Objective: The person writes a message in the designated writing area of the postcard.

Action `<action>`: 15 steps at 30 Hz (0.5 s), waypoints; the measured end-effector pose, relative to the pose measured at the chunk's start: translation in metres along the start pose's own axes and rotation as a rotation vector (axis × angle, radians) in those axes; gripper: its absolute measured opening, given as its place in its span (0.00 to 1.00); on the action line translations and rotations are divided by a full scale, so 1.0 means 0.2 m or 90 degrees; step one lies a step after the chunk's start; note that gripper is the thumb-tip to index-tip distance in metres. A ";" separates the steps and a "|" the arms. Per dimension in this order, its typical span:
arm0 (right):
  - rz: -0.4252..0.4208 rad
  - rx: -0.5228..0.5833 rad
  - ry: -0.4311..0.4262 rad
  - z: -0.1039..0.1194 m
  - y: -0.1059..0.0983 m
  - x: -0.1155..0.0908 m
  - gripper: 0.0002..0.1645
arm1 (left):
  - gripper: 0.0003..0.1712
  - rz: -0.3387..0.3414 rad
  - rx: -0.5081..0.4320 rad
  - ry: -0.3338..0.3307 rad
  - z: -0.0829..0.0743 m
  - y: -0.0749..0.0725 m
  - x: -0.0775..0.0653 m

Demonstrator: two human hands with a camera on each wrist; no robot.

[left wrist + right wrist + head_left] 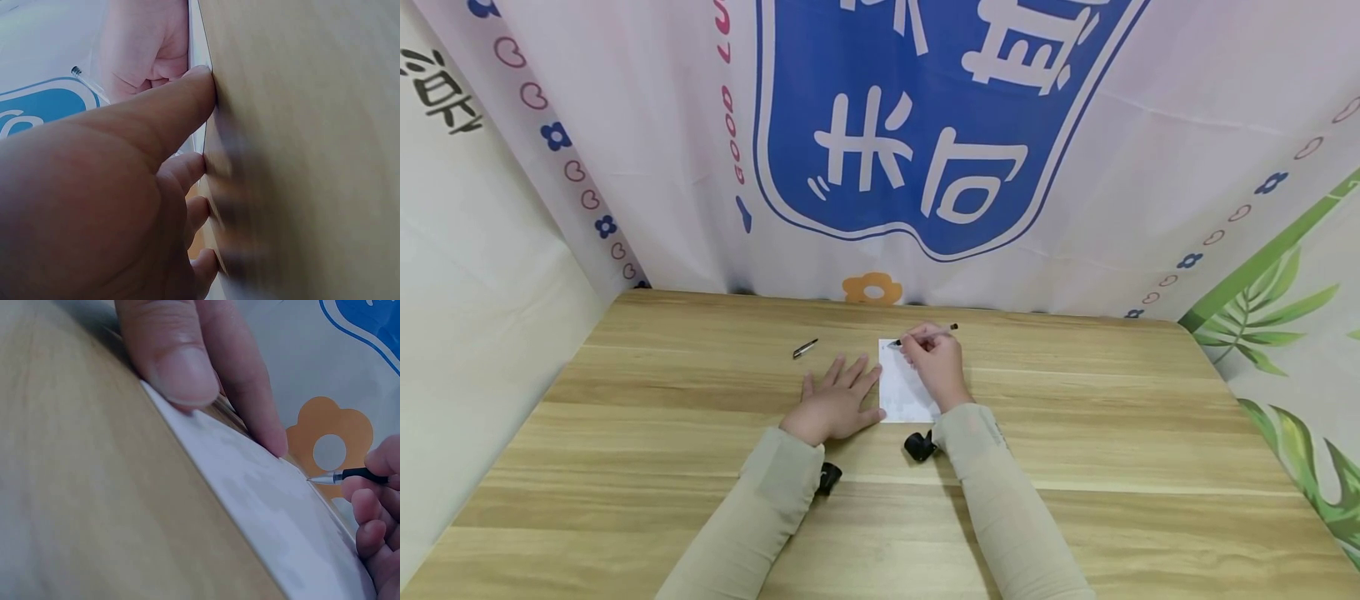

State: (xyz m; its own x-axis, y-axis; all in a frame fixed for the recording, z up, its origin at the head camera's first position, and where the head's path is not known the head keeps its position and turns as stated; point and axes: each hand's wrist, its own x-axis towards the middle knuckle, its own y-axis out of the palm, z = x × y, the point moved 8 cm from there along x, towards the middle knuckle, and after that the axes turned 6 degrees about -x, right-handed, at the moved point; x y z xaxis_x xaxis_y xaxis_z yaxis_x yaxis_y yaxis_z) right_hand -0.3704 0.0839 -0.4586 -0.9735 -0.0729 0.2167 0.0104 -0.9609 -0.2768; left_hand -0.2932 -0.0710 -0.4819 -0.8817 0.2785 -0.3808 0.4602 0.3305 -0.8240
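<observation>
A small sheet of white paper (901,396) lies on the wooden table. My left hand (835,408) rests flat with fingers spread, its thumb and index fingertip on the sheet's left edge. Between thumb and fingers, my right hand (942,367) pinches a gel pen (938,333) with a clear barrel and black end. In the right wrist view the pen's black grip (362,474) and silver tip show, the tip at the paper's surface. A small dark mark is near the sheet's upper left corner. Left of the paper lies a black pen cap (805,348) with a clip.
The wooden table (1112,467) extends to both sides. A printed cloth (685,208) hangs along its back edge, bearing an orange flower (872,288). Black wrist devices (919,447) sit beneath both sleeve cuffs.
</observation>
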 end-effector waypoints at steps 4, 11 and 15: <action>0.002 0.001 -0.001 0.00 0.00 0.00 0.07 | 0.45 -0.002 0.001 0.001 0.00 0.00 0.00; -0.004 0.004 -0.004 0.00 0.00 0.00 0.08 | 0.45 -0.004 0.004 0.000 0.00 0.00 0.00; -0.006 0.002 -0.007 0.00 0.00 0.00 0.08 | 0.45 -0.002 0.002 -0.001 0.00 0.00 0.00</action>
State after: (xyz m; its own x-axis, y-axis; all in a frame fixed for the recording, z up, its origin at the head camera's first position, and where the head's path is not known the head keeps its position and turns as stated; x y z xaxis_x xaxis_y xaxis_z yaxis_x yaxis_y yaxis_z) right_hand -0.3711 0.0846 -0.4592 -0.9711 -0.0674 0.2288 0.0028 -0.9624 -0.2716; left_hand -0.2934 -0.0709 -0.4817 -0.8833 0.2767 -0.3785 0.4571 0.3289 -0.8264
